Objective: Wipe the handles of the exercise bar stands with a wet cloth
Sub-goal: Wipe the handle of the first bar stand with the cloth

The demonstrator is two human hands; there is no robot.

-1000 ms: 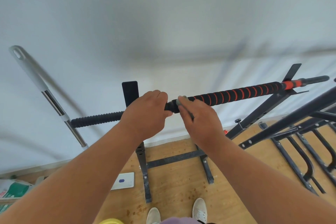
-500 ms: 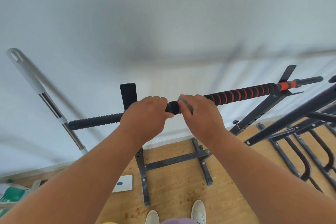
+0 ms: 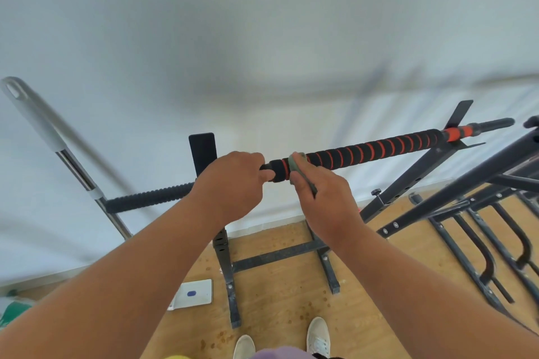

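Observation:
A long exercise bar [image 3: 376, 151] with black foam and orange spiral stripes lies across two black stands [image 3: 201, 151], in front of a white wall. My left hand [image 3: 233, 186] grips the bar near its middle, fingers curled over the top. Just to its right, my right hand [image 3: 323, 201] holds a grey-green cloth [image 3: 296, 166] wrapped against the striped foam. A short stretch of foam shows between the two hands. The bar's left end [image 3: 148, 198] is ribbed black foam.
A metal pole with a grey grip [image 3: 55, 148] leans on the wall at the left. More black stand frames [image 3: 478, 213] lie at the right on the wooden floor. A white card [image 3: 194, 294] lies by the stand's foot. My shoes [image 3: 318, 338] show below.
My right hand with the cloth has slid a little to the right along the striped foam, so the gap between my hands is wider. My left hand keeps its grip.

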